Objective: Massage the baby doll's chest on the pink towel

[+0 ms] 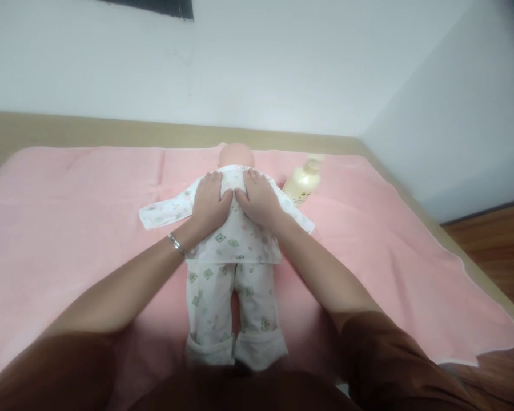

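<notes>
A baby doll (236, 154) lies face down on a pink cloth, its bald head toward the wall. It wears a white patterned top (235, 242) and matching trousers (212, 302) with turned-up cuffs. My left hand (211, 200) rests flat on the left side of the doll's upper back, fingers stretched toward the shoulder. Opposite it, my right hand (260, 197) lies flat on the right side. The two thumbs point inward and nearly meet over the middle of the back. Both hands are open and hold nothing. The doll's sleeves spread out to either side.
A pale yellow bottle (303, 181) leans or lies beside the doll's right sleeve. The pink cloth (89, 228) covers a tan surface (68, 128) that meets a white wall (257, 74). Wooden floor (492, 245) shows beyond the right edge.
</notes>
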{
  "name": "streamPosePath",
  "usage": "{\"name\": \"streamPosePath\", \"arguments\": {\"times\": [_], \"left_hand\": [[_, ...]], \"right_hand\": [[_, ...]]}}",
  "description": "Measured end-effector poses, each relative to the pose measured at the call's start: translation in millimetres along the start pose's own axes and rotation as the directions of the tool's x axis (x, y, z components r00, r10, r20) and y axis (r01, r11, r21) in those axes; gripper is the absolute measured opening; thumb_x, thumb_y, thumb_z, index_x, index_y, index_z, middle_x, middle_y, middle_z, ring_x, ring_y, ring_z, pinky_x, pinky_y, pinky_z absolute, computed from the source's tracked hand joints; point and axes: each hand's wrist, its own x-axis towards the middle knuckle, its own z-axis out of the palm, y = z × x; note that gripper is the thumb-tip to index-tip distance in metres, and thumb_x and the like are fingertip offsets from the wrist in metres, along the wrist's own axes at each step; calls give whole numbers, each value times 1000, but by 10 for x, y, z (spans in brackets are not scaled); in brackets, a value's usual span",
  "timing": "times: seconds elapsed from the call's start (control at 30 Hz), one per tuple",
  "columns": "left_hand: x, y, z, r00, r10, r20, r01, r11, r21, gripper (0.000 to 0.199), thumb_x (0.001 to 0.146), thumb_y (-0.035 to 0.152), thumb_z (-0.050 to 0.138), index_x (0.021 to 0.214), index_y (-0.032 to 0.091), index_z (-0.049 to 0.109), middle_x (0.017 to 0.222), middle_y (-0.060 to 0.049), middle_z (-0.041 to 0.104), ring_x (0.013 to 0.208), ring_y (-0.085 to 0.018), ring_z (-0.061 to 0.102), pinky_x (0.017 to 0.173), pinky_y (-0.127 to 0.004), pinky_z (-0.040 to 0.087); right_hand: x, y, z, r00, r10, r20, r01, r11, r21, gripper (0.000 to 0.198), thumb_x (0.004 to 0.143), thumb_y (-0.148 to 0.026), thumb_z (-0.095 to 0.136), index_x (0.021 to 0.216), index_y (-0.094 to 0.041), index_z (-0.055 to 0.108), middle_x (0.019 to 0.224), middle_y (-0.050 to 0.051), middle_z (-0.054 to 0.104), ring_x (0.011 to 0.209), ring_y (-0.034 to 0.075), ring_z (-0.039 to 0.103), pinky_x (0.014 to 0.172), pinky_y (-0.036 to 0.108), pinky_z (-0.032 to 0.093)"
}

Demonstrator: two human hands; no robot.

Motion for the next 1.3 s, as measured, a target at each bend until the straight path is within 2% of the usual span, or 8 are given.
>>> {"name": "streamPosePath", "arguments": {"times": [0.17, 0.3, 0.47, 0.53, 0.73, 0.87, 1.0, 1.3], "left_hand": [[11, -33, 18, 1000, 15, -24, -15, 1000, 1, 59, 92, 37, 37, 144, 11, 48, 153, -15, 49, 148, -33, 39, 127, -52, 28], [-17, 2, 7, 1000, 8, 10, -9, 999, 40, 60, 94, 35, 34, 145, 6, 46, 156, -19, 44, 150, -34, 35, 128, -53, 26], [-112, 93, -2, 989, 145, -5, -145, 987, 75, 55, 95, 28, 31, 143, 4, 46, 153, -21, 47, 150, -35, 35, 127, -57, 26], [-114, 118, -24, 985, 174, 3, -173, 982, 75, 54, 94, 25, 31, 141, 5, 47, 151, -20, 49, 148, -34, 38, 126, -56, 27], [61, 91, -127, 995, 92, 49, -92, 996, -6, 40, 88, 24, 34, 116, 16, 62, 123, -14, 66, 124, -30, 57, 117, -53, 42], [108, 37, -113, 998, 38, 45, -36, 998, -53, 47, 89, 29, 34, 125, 14, 60, 135, -15, 62, 132, -30, 53, 121, -51, 39], [56, 26, -59, 999, 33, 17, -33, 999, -25, 54, 91, 29, 32, 137, 9, 52, 146, -18, 55, 142, -31, 46, 125, -50, 32], [-180, 198, -4, 985, 168, 38, -170, 982, 79, 57, 95, 21, 27, 144, -1, 45, 157, -22, 41, 153, -35, 29, 128, -56, 23]], "right_hand": [[-6, 5, 5, 1000, -3, -7, 3, 1000, 7, 64, 100, -34, 32, 151, 6, 36, 159, 24, 37, 152, 32, 31, 127, 48, 23], [-9, -1, -16, 1000, 4, 12, -4, 1000, 31, 65, 100, -34, 33, 151, 6, 35, 160, 24, 36, 152, 32, 30, 128, 48, 21], [-4, -20, -72, 998, 63, 27, -64, 997, 36, 67, 100, -35, 38, 153, 6, 32, 163, 26, 28, 156, 36, 19, 128, 50, 20], [-28, -58, -86, 996, 84, 28, -85, 996, 17, 66, 100, -34, 38, 153, 6, 31, 161, 26, 31, 154, 37, 24, 127, 51, 23], [-295, -360, -60, 998, 31, -57, -38, 992, -123, 60, 103, -31, 29, 148, 8, 39, 152, 31, 44, 146, 38, 40, 122, 52, 32], [-416, -484, -31, 996, -55, -76, 43, 989, -144, 59, 103, -28, 28, 149, 8, 39, 156, 30, 39, 150, 38, 34, 125, 52, 27], [-280, -354, -37, 997, -66, -31, 65, 997, -37, 57, 102, -25, 25, 148, 5, 41, 158, 25, 39, 152, 33, 31, 127, 48, 25], [54, 24, -28, 996, 88, 0, -88, 995, 50, 62, 101, -35, 34, 148, 6, 39, 157, 26, 39, 150, 36, 35, 125, 48, 26]]}}
